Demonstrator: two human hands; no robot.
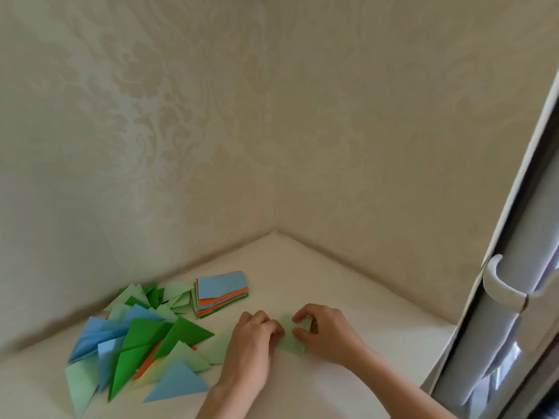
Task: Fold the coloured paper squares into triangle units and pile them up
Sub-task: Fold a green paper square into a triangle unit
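- Head view: a pale green paper square point(292, 338) is lying flat on the white sill point(348, 297), near the middle of the scene, and both hands are working on it.
- The left hand point(255, 337) is coming in from the left, its curled fingers pinching the square's left side. The right hand point(322, 334) is coming in from the right, its fingers and thumb pinching the right side at the far and near edges.
- The paper is sitting between the two hands, with neither hand clearly nearer. Its visible length is running from far to near, tilted a little rightwards, so my guess is that the crease will run along that line.
- How far this fold has got is hard to tell, as the fingers are hiding the middle of the sheet.
- To the left, the pile of folded triangles point(142, 343) is spreading loosely in green, blue and orange, and its right edge is lying just beside the left wrist.
- Farther back, the stack of unfolded squares point(222, 293) is waiting, blue on top, apart from both hands.
- A window frame with a white handle point(499, 285) is standing at the right, well apart from the work; nothing is blocking the way to the pile.
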